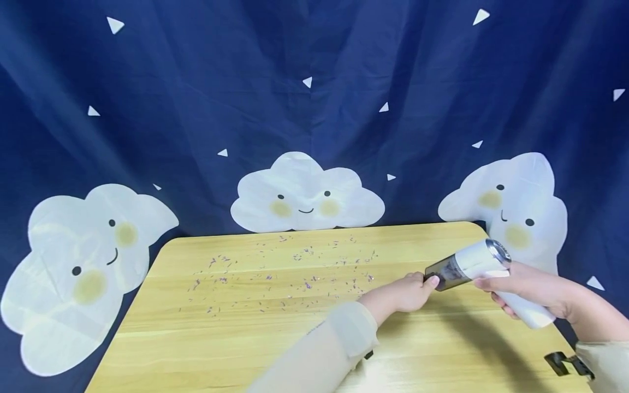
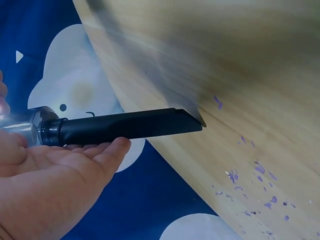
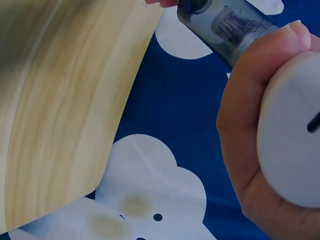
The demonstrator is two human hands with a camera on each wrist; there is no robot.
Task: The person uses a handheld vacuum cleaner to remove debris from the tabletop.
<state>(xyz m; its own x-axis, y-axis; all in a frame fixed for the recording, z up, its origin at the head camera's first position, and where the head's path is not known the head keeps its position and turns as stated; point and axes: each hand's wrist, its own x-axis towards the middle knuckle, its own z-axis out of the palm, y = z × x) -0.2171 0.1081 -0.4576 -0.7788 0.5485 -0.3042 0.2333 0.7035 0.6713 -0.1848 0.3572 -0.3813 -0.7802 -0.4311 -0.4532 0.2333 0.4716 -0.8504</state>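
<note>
A white handheld vacuum cleaner (image 1: 476, 261) is held above the right side of the wooden table (image 1: 236, 349). My right hand (image 1: 538, 285) grips its handle (image 1: 530, 312), fingers wrapped round it. Purple bits show inside its clear, dark-tinted dust cup (image 3: 237, 25). A black crevice nozzle (image 2: 120, 125) with a slanted tip extends from the cup. At the front end my left hand (image 1: 410, 292) holds the vacuum, thumb by the cup and fingers along the nozzle's underside in the left wrist view. Small purple paper scraps (image 1: 308, 285) lie scattered over the table's middle and far part.
Behind the table hangs a dark blue curtain (image 1: 344, 125) with white clouds and triangles. The table's rounded right corner (image 3: 92, 192) shows in the right wrist view. A black strap clip (image 1: 560, 363) sits by the right sleeve.
</note>
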